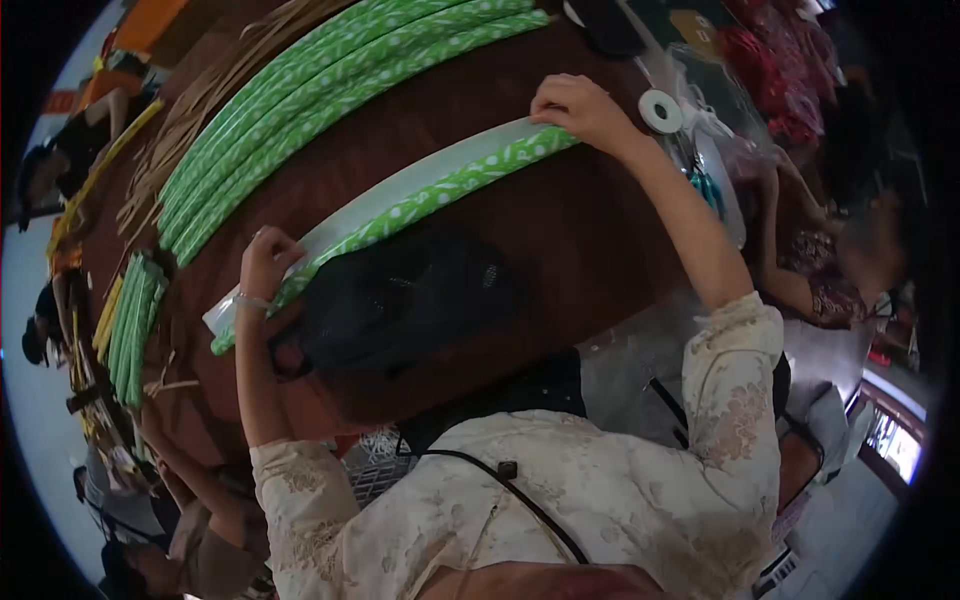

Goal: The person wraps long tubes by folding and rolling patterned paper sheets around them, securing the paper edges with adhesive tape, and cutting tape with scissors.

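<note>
A long strip of green patterned wrapping sheet (430, 200) with a white underside lies slantwise across the brown table, its near side folded or rolled over. My left hand (268, 265), a bracelet at its wrist, is closed on the sheet near its left end. At the other end, the fingers of my right hand (580, 108) are curled over the sheet's far edge and press together there. Just below the strip sits a black bag (400, 300). Beyond it, several long green patterned rolls (350, 85) lie side by side.
Right of my right hand lie a white tape roll (660, 111), teal-handled scissors (707, 188) and a dark object (607, 28). Shorter green rolls (135, 325) and brown strips (190, 130) are on the left. Other people sit along both sides; one person's arm (195, 465) reaches in at lower left.
</note>
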`<state>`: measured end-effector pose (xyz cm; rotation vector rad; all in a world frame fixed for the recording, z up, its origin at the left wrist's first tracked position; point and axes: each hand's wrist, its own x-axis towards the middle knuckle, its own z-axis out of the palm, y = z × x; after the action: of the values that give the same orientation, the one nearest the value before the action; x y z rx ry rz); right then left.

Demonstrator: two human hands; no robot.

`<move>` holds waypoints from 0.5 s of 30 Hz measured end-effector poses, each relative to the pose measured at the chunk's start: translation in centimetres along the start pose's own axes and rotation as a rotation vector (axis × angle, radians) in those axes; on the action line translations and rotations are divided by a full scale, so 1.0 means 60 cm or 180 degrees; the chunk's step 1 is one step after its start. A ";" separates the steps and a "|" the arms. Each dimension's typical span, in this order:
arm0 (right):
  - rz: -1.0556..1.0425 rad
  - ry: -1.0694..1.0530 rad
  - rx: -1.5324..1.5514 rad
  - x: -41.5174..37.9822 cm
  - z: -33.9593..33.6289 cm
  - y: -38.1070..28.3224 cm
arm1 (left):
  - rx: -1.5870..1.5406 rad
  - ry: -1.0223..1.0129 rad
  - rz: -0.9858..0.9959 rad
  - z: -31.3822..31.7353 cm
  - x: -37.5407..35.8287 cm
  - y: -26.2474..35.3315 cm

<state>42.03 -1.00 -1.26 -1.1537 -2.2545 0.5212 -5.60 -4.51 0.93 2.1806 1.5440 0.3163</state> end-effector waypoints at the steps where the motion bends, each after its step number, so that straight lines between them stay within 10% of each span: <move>1: -0.0027 0.0077 -0.0086 -0.001 0.000 -0.004 | -0.0019 0.0021 0.0053 0.001 0.001 0.003; 15: 0.0146 -0.0450 -0.0234 0.000 -0.038 0.003 | -0.0222 0.0133 -0.0061 0.005 -0.003 0.001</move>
<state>43.58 -0.68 0.40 -1.2427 -2.3900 0.5581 -5.46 -4.75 0.70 2.1169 1.5518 0.4058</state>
